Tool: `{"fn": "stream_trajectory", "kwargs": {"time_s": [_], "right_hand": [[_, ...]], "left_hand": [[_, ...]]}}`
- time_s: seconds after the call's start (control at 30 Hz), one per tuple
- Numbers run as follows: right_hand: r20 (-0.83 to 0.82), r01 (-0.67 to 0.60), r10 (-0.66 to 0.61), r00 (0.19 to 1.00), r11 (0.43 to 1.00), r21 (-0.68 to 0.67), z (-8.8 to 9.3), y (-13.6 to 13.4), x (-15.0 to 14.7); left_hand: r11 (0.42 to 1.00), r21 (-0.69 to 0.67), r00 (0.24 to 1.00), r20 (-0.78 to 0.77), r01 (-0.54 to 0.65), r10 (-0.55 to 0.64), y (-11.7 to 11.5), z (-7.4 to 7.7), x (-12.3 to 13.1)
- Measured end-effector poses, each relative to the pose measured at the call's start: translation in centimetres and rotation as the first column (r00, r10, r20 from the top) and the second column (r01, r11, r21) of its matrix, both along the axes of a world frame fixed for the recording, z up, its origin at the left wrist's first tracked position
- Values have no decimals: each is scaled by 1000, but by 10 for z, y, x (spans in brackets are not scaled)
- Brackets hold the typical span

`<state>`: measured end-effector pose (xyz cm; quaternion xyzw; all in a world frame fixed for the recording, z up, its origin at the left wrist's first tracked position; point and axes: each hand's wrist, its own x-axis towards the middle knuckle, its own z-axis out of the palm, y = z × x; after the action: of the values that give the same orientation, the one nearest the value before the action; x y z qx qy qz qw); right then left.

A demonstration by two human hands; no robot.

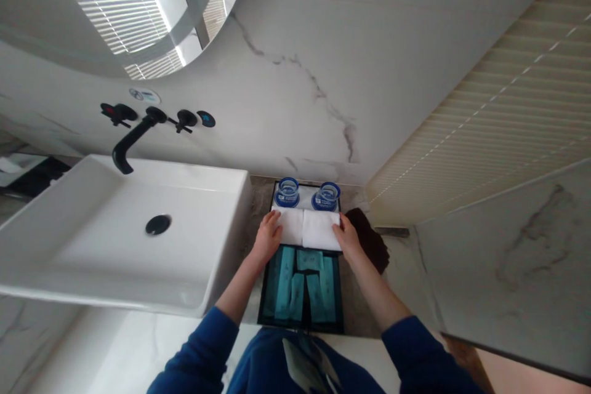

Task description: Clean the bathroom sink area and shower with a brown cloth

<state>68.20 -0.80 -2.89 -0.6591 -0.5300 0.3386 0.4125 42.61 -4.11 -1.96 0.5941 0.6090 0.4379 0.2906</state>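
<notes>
Two folded white towels lie side by side across a black tray (265, 295) on the counter: the left towel (290, 225) and the right towel (320, 229). My left hand (266, 236) rests on the left edge of the left towel. At the right towel's right edge lies my right hand (347, 237). Behind the towels stand two blue-rimmed glasses, the left glass (287, 191) and the right glass (326, 195). Several teal packets (301, 286) fill the tray's near part.
A white rectangular basin (115, 240) with a black drain sits to the left, under a black wall tap (132, 141) and a round mirror (152, 0). A dark brown cloth (372, 240) lies right of the tray. A slatted blind (498, 129) is at the right.
</notes>
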Motion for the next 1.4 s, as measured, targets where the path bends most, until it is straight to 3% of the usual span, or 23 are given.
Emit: {"fn": "stream_trajectory", "kwargs": {"time_s": [0.2,0.3,0.37,0.43,0.53,0.6,0.73,0.8,0.9,0.97,1.1,1.23,1.4], "right_hand": [[261,28,-59,964,992,120,9,-11,-7],[429,-50,-31,903,983,178,21,-22,-20],[640,-213,55,766,962,172,29,-29,-30],[800,-377,176,574,924,68,34,-32,-37],[839,-432,317,443,895,-109,37,-30,-43],[831,-411,349,434,897,-162,38,-28,-44],[843,-390,318,433,910,-143,40,-28,-51],[842,-410,320,434,903,-132,40,-28,-56],[823,-436,348,450,889,-138,38,-27,-63],[816,-434,345,464,892,-130,37,-25,-65],[814,-428,320,484,898,-98,40,-27,-60],[827,-321,231,513,945,-65,41,-38,-47],[803,-298,263,535,948,-112,35,-42,-40]], "left_hand": [[996,4,981,-178,85,-83,0,-8,0],[994,9,966,-236,112,-107,1,-7,-2],[992,15,956,-267,129,-120,1,-6,-2],[990,24,948,-294,137,-124,1,-6,-1],[989,33,935,-333,141,-122,0,-5,-1],[989,33,924,-361,147,-125,-1,-3,-1],[988,40,888,-445,152,-118,-3,11,5],[976,9,810,-559,217,-175,-3,19,11],[932,-115,633,-704,344,-320,-1,25,18],[913,-166,586,-721,371,-369,0,25,21],[922,-154,586,-731,356,-349,0,27,23],[927,-108,578,-753,360,-313,-2,30,29],[919,-165,561,-749,358,-353,-2,30,35]]}}
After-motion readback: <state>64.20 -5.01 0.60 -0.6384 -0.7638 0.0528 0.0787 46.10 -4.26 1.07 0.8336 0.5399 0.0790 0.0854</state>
